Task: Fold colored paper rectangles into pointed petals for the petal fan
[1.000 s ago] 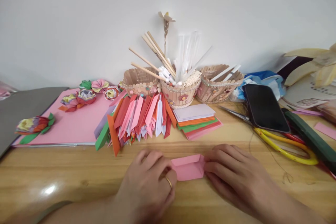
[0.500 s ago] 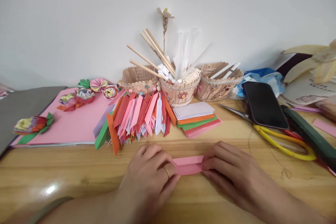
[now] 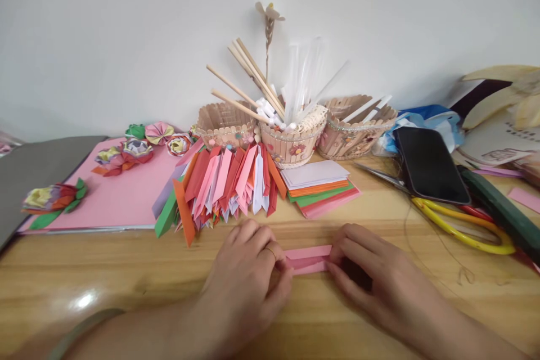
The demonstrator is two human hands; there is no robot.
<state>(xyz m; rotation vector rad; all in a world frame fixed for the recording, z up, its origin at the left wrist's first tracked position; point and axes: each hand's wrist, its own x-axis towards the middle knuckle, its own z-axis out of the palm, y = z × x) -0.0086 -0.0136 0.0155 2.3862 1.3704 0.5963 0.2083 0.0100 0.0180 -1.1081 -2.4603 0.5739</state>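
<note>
A small pink paper strip [image 3: 307, 259] lies on the wooden table [image 3: 139, 275] with its far and near edges folded inward. My left hand [image 3: 248, 275] grips its left end between thumb and fingers, a ring on one finger. At the right end, my right hand [image 3: 375, 275] pinches the strip, thumb on the near side. Beyond my hands are a pile of folded paper pieces [image 3: 223, 180] in red, pink, orange, green and lilac, and a stack of flat paper slips [image 3: 316, 174], white on top.
Three decorated baskets [image 3: 294, 143] stand by the wall with sticks and clear tubes. Paper flowers [image 3: 137, 149] rest on a pink sheet [image 3: 122, 197] at left. To the right lie a phone [image 3: 432, 166], yellow-handled scissors [image 3: 455, 230] and a dark green tool [image 3: 498, 214].
The strip's near edge now shows folded inward, where it was curved up before. My right thumb has moved up to the strip's near side. The view has shifted slightly.
</note>
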